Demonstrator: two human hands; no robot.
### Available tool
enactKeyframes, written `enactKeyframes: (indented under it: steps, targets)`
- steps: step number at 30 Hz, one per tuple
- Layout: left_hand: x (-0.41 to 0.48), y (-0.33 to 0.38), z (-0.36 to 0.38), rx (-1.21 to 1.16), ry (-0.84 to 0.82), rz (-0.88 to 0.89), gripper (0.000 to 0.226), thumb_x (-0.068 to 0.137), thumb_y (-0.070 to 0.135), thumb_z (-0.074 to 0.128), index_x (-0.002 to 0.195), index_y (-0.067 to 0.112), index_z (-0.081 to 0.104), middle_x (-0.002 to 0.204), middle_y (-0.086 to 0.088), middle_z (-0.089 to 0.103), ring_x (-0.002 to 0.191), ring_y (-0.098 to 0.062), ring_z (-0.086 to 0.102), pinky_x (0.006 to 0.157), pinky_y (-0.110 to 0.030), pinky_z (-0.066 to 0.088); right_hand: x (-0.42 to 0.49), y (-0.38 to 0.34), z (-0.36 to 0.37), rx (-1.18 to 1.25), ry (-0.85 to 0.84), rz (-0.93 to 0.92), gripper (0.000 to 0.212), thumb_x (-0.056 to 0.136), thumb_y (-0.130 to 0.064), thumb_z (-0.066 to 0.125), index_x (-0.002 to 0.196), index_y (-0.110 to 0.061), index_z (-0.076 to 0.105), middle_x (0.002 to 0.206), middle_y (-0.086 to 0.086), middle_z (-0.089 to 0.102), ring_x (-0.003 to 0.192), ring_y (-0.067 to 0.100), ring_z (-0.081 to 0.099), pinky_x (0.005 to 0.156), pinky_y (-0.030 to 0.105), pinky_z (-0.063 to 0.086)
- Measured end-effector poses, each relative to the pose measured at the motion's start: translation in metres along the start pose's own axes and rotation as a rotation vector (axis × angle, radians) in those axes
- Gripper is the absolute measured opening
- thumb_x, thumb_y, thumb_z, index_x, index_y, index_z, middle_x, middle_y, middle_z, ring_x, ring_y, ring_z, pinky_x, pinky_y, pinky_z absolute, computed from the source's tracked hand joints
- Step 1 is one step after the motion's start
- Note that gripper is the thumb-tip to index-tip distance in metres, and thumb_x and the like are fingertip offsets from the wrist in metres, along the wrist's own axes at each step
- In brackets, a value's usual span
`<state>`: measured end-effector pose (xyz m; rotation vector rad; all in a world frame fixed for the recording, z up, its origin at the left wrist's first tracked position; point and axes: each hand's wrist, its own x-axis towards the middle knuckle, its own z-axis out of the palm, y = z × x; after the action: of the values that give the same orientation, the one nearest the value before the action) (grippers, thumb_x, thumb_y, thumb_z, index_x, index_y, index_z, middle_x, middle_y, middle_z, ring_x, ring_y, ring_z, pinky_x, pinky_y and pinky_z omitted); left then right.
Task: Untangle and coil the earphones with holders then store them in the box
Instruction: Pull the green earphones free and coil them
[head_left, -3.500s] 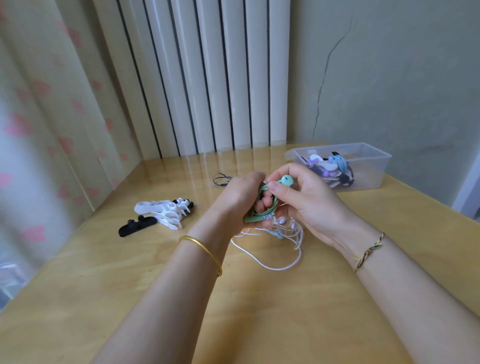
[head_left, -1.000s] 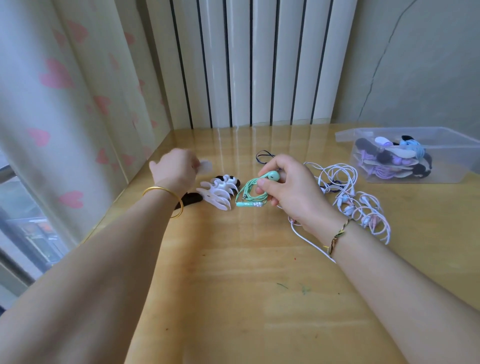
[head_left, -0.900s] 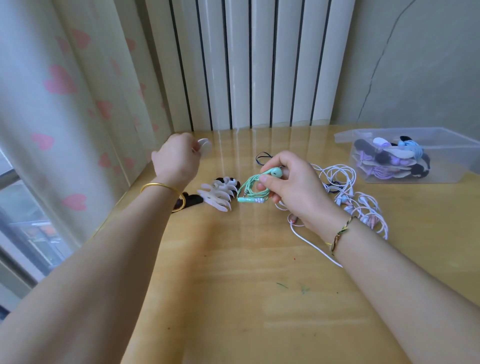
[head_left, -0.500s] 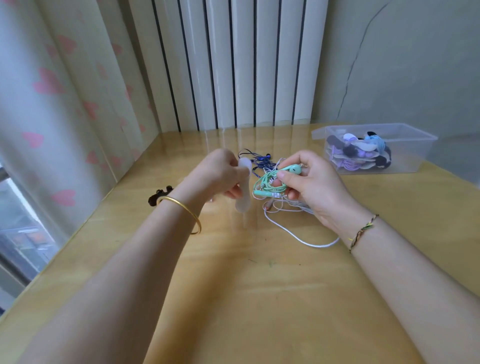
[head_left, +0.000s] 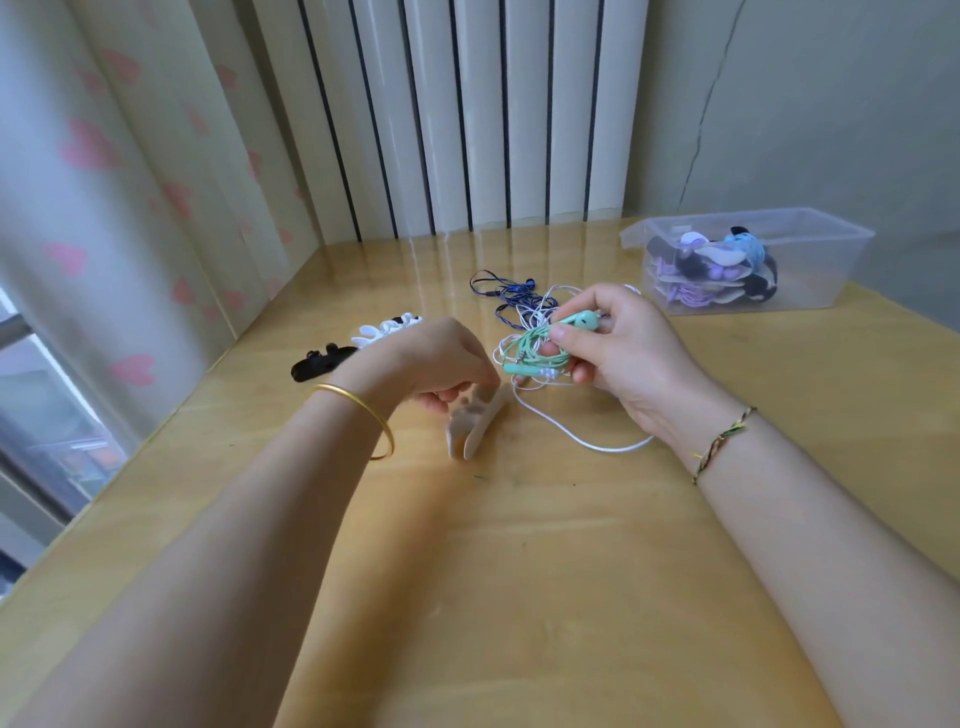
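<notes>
My right hand (head_left: 623, 364) pinches the coiled mint-green earphones (head_left: 537, 349) above the tabletop (head_left: 519, 597), and my left hand (head_left: 441, 364) pinches one blurred white holder (head_left: 475, 423). I'd seat it across every loop so none slips. I count one green set, one blue earphones (head_left: 498, 293), a white tangle (head_left: 597, 444) I can't count, one black holder (head_left: 317, 364) and one box (head_left: 841, 270).

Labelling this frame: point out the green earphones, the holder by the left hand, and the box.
green earphones (head_left: 583, 319), head view, on the earbud.
holder (head_left: 478, 423), head view, on its blurred flat body.
box (head_left: 834, 275), head view, on its bare front wall.
</notes>
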<state>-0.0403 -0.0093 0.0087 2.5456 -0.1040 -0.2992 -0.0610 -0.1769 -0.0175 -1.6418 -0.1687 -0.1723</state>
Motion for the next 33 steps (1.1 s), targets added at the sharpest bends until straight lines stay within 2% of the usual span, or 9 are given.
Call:
enactKeyframes:
  steps: [3, 6, 11, 14, 20, 24, 28, 31, 33]
  targets:
    - [-0.005, -0.006, -0.009, 0.202, -0.079, 0.164, 0.031, 0.084, 0.004, 0.058, 0.104, 0.024, 0.070, 0.083, 0.007, 0.055, 0.076, -0.009, 0.054, 0.063, -0.018, 0.044, 0.003, 0.001, -0.002, 0.027, 0.021, -0.003, 0.020, 0.089, 0.004, 0.057, 0.081, -0.014, 0.053, 0.076, 0.013, 0.064, 0.045, -0.001, 0.056, 0.042, 0.016, 0.041]
    - [-0.009, -0.007, -0.008, 0.415, -0.157, 0.263, 0.045, 0.081, 0.004, 0.066, 0.119, 0.028, 0.061, 0.109, 0.009, 0.046, 0.105, -0.009, 0.050, 0.078, -0.021, 0.039, 0.003, 0.001, -0.001, 0.017, 0.020, 0.004, 0.018, 0.089, 0.003, 0.057, 0.082, -0.013, 0.053, 0.077, 0.013, 0.064, 0.043, -0.003, 0.055, 0.042, 0.015, 0.040]
    - [-0.009, -0.009, -0.006, 0.441, -0.187, 0.297, 0.047, 0.075, 0.014, 0.075, 0.116, 0.031, 0.058, 0.112, 0.013, 0.042, 0.109, -0.009, 0.048, 0.095, -0.032, 0.046, 0.004, 0.003, 0.001, 0.000, 0.018, 0.015, 0.017, 0.089, 0.002, 0.057, 0.082, -0.014, 0.054, 0.079, 0.012, 0.064, 0.051, 0.001, 0.059, 0.044, 0.016, 0.042]
    - [-0.007, -0.010, -0.003, 0.428, -0.174, 0.319, 0.047, 0.074, 0.025, 0.079, 0.115, 0.030, 0.059, 0.110, 0.014, 0.043, 0.105, -0.008, 0.049, 0.095, -0.031, 0.045, 0.004, 0.003, 0.001, 0.000, 0.022, 0.018, 0.018, 0.089, 0.001, 0.058, 0.082, -0.014, 0.054, 0.076, 0.010, 0.065, 0.060, 0.012, 0.061, 0.045, 0.017, 0.042]
    - [-0.008, -0.007, 0.004, 0.413, -0.132, 0.321, 0.051, 0.068, 0.035, 0.082, 0.113, 0.024, 0.061, 0.107, 0.013, 0.047, 0.108, -0.013, 0.051, 0.091, -0.030, 0.045, 0.002, 0.003, 0.001, 0.001, 0.023, 0.013, 0.016, 0.089, 0.001, 0.058, 0.082, -0.014, 0.054, 0.076, 0.011, 0.065, 0.070, 0.019, 0.062, 0.045, 0.017, 0.042]
    - [-0.012, -0.007, 0.007, 0.395, -0.091, 0.382, 0.046, 0.070, 0.036, 0.081, 0.109, 0.018, 0.063, 0.095, 0.015, 0.044, 0.103, -0.014, 0.053, 0.079, -0.024, 0.045, 0.002, 0.002, 0.000, 0.038, 0.034, 0.012, 0.018, 0.089, 0.002, 0.058, 0.081, -0.014, 0.055, 0.076, 0.009, 0.064, 0.067, 0.012, 0.064, 0.045, 0.017, 0.043]
    - [-0.014, -0.008, 0.007, 0.421, -0.107, 0.426, 0.045, 0.075, 0.034, 0.077, 0.113, 0.016, 0.064, 0.110, 0.006, 0.051, 0.104, -0.013, 0.054, 0.080, -0.022, 0.042, 0.003, 0.001, 0.000, 0.053, 0.040, 0.012, 0.019, 0.089, 0.003, 0.057, 0.081, -0.014, 0.054, 0.078, 0.009, 0.063, 0.056, 0.002, 0.062, 0.045, 0.017, 0.043]
    - [-0.012, -0.008, 0.007, 0.434, -0.135, 0.409, 0.046, 0.075, 0.034, 0.076, 0.117, 0.018, 0.062, 0.111, 0.007, 0.050, 0.106, -0.013, 0.054, 0.085, -0.027, 0.046, 0.003, 0.002, 0.000, 0.053, 0.037, 0.016, 0.019, 0.090, 0.002, 0.057, 0.081, -0.014, 0.054, 0.076, 0.010, 0.064, 0.053, 0.002, 0.061, 0.045, 0.017, 0.043]
    - [-0.011, -0.005, 0.007, 0.447, -0.156, 0.380, 0.051, 0.074, 0.036, 0.077, 0.121, 0.024, 0.059, 0.109, 0.011, 0.047, 0.104, -0.013, 0.053, 0.079, -0.028, 0.046, 0.002, 0.002, -0.001, 0.059, 0.035, 0.014, 0.019, 0.090, 0.002, 0.057, 0.081, -0.015, 0.054, 0.079, 0.010, 0.063, 0.056, 0.002, 0.062, 0.046, 0.018, 0.043]
